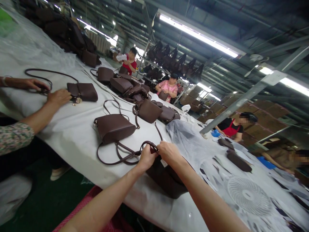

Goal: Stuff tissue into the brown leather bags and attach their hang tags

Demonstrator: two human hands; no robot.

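Note:
A dark brown handbag (169,180) lies at the table's near edge, partly hidden under my forearm. My left hand (147,157) is closed on the bag's strap (153,145), close to its metal fitting. Right beside it, my right hand (169,151) has its fingers pressed together at the same strap end; a small pale tag (164,162) shows below them. Another brown handbag (114,128) rests just beyond my left hand, its long strap (106,161) looped on the white table cover towards me.
At left, a co-worker's hands (58,96) handle a small brown bag (83,91). More brown bags (120,84) lie heaped across the table (79,135). Clear plastic sheeting (188,138), a white fan (248,195) and a slanted metal post (241,93) are on the right.

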